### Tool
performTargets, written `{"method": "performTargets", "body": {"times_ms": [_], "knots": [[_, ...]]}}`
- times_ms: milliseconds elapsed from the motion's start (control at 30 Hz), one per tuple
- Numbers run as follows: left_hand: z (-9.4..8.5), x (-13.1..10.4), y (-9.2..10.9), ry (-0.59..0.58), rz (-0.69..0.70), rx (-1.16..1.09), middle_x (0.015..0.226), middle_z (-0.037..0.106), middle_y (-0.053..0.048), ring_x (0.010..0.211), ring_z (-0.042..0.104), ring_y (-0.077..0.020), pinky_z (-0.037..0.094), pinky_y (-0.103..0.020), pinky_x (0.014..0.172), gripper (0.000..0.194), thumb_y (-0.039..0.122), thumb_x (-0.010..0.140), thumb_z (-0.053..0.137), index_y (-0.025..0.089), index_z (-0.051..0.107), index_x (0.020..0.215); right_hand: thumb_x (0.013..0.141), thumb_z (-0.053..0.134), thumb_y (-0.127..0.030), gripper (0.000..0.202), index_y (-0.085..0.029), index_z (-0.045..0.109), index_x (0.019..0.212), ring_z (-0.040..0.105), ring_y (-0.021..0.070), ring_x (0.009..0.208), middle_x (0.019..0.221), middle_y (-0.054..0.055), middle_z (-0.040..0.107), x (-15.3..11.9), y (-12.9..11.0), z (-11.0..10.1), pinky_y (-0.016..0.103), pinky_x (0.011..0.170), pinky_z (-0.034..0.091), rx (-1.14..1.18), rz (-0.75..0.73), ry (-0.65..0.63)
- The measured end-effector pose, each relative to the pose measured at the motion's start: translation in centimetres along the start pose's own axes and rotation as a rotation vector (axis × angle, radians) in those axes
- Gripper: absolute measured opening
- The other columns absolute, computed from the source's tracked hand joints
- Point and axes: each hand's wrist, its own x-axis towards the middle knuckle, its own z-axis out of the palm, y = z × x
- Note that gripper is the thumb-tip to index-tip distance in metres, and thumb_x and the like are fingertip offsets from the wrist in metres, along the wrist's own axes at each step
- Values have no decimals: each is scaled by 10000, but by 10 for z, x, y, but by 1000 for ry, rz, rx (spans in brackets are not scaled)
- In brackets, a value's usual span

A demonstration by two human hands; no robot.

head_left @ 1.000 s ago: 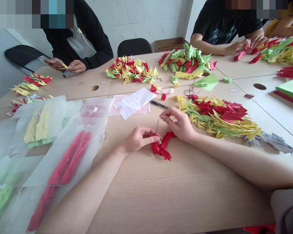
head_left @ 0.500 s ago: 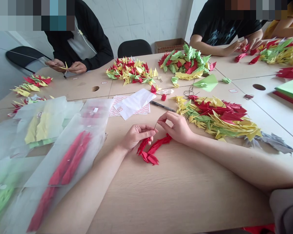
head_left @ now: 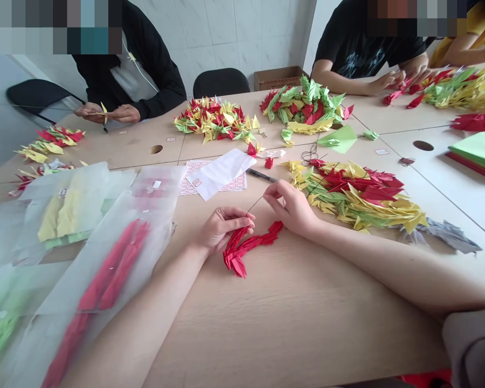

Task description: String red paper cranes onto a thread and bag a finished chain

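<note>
My left hand [head_left: 223, 229] is closed on the end of a string of red folded-paper pieces [head_left: 235, 253], probably paper cranes. The rest of that string curves below the fingers and trails right along the table. A thin dark thread [head_left: 254, 205] rises from my left fingertips to my right hand [head_left: 289, 209], which pinches it between thumb and finger. The thread is pulled straight between the two hands. Just beyond my right hand lies a bundle of yellow, green and red strung paper pieces [head_left: 359, 196]. A black pen [head_left: 261, 175] lies behind my hands.
Clear bags of folded paper [head_left: 117, 258] cover the left side. A white slip [head_left: 222, 172] rests on label sheets. Mixed paper heaps [head_left: 216, 119] and green-and-red garlands [head_left: 307, 105] stand farther back. Green paper sheets [head_left: 477, 150] are stacked at right. Other people work across the table.
My hands have moved slightly apart, and a longer stretch of thread shows between them. The red string has shifted a little left. Across the table, the left person's yellow paper piece has turned.
</note>
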Motion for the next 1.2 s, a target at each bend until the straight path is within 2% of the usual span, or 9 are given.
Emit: {"method": "performTargets", "body": {"times_ms": [133,267,467,667,833,967,1067,1200], "knots": [[5,4,-7,127,195,60,737,721,2,652,663,-96,554,-213,680,365,224,637,862,194,773,989,954,531,-217,86,-199,606,917,613,178,828,916,50,680,-2,2,2,328,784,454,-140,-225,-152],[8,9,-14,142,263,224,819,740,-18,738,674,-126,551,-251,759,422,262,662,849,178,751,1064,978,497,-229,133,-196,626,973,624,190,875,970,73,688,-4,2,3,341,809,443,-213,-317,-173],[11,9,-15,177,215,262,833,747,-48,718,676,-149,563,-280,732,367,307,621,872,135,759,926,989,488,-275,185,-211,660,1011,610,176,832,935,69,644,-4,1,1,319,770,468,-182,-280,-100],[16,6,-12,197,151,262,697,712,-26,614,661,-144,561,-275,642,320,383,646,855,139,743,821,995,468,-244,184,-215,649,1012,610,175,854,951,65,644,-4,0,1,324,787,467,-174,-249,-105],[12,7,-13,216,273,249,822,748,-57,783,701,-171,561,-302,803,286,386,707,819,144,750,843,992,444,-212,156,-207,599,982,596,178,839,939,68,644,-4,-4,0,324,767,452,-165,-238,-94],[9,7,-12,236,245,152,875,767,-61,784,718,-178,562,-311,820,292,322,640,869,157,768,860,977,446,-190,122,-204,566,955,585,184,822,917,68,643,-4,-7,-2,328,759,440,-173,-224,-97],[8,6,-10,234,231,145,743,754,-45,687,706,-162,563,-291,749,257,340,646,864,151,763,789,978,465,-206,114,-206,573,941,593,183,820,901,60,653,-4,-7,-2,325,756,443,-146,-219,-66],[7,3,-7,205,240,198,520,662,-15,571,675,-143,543,-263,689,297,428,724,799,137,738,716,964,524,-234,100,-209,610,919,620,169,795,866,40,676,-4,-7,-1,313,758,476,-45,-168,31]]}}
